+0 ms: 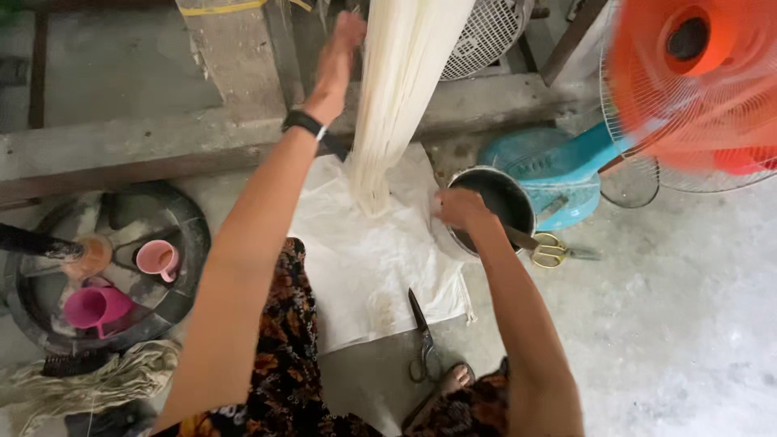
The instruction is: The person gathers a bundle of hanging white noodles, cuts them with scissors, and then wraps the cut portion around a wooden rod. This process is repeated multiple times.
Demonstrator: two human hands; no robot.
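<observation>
- Head view: left hand (338, 50) raised, fingers loose, steadying hanging white threads (396, 97) over spread sheet (356, 259).
- Right hand (460, 207) clenched at pot (495, 204) rim; contents of grip unclear.

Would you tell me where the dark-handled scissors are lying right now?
In the head view, the dark-handled scissors lie on the floor at lower centre, across the front edge of the white sheet, just above a sandalled foot.
</observation>
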